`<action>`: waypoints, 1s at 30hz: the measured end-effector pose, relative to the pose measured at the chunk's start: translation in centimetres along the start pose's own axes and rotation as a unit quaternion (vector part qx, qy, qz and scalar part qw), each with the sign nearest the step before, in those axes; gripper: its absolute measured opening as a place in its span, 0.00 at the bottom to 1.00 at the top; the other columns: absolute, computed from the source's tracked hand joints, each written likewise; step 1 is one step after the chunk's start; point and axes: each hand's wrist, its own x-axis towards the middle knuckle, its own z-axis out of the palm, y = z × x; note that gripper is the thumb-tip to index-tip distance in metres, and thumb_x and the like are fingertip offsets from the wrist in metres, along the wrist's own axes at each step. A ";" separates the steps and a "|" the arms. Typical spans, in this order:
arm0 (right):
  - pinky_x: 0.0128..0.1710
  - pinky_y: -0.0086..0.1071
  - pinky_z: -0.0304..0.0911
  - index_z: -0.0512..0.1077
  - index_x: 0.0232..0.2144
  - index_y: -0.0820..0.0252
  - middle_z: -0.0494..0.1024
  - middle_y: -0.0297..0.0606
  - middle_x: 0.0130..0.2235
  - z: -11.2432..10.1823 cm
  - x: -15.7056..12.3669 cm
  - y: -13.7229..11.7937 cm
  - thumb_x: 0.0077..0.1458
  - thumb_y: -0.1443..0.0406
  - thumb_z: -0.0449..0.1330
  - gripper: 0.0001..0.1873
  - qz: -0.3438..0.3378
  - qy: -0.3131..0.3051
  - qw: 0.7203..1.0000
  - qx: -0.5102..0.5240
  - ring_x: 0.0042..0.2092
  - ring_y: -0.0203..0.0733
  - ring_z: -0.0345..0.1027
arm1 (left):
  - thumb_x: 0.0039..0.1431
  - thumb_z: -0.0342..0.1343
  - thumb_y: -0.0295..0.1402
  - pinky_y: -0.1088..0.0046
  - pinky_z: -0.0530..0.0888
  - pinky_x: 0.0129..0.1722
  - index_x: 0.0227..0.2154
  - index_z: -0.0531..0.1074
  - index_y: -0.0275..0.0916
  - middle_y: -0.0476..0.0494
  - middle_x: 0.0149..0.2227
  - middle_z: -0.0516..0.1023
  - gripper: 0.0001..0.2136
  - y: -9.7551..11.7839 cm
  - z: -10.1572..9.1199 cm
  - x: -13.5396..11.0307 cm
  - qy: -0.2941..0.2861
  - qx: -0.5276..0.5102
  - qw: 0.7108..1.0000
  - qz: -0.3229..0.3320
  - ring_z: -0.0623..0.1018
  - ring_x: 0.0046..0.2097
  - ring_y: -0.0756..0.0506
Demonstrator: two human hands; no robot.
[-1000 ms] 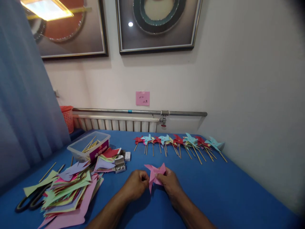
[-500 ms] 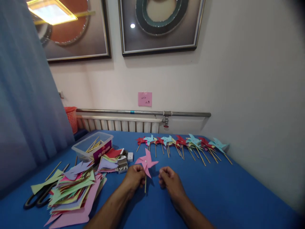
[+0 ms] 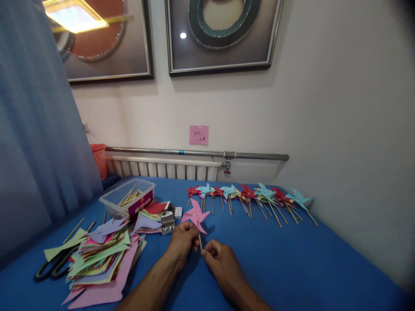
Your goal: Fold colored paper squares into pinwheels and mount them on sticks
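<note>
A pink paper pinwheel (image 3: 195, 215) on a thin wooden stick stands tilted in front of me, its top leaning left. My left hand (image 3: 185, 240) is closed around the stick just under the paper blades. Lower down, the thumb and fingers of my right hand (image 3: 218, 261) pinch the bottom end of the same stick. To the left of my hands sits an open small box of metal pins (image 3: 167, 224). Behind, several finished pinwheels (image 3: 228, 190) in red, blue and yellow lie in a row along the back of the blue table (image 3: 292, 268).
On the left are a stack of coloured paper pieces (image 3: 100, 259), black-handled scissors (image 3: 61, 264), and a smaller paper pile (image 3: 147, 220). A clear plastic tub (image 3: 112, 203) holds wooden sticks. A metal pipe (image 3: 162, 151) runs along the wall past a red basket (image 3: 100, 162).
My right hand has moved left and down and now grips the stick's lower end. The pinwheel has tilted to the left, and its blades have turned.
</note>
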 end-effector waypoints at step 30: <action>0.28 0.29 0.52 0.73 0.27 0.56 0.78 0.32 0.24 -0.2 -0.2 0.4 0.54 0.67 0.56 0.07 0.034 0.080 0.993 -0.077 0.26 0.38 0.68 | 0.35 0.68 0.45 0.78 0.62 0.17 0.21 0.68 0.38 0.53 0.17 0.70 0.18 -1.2 1.0 -0.2 -0.005 0.027 1.000 -0.004 0.67 0.18 0.53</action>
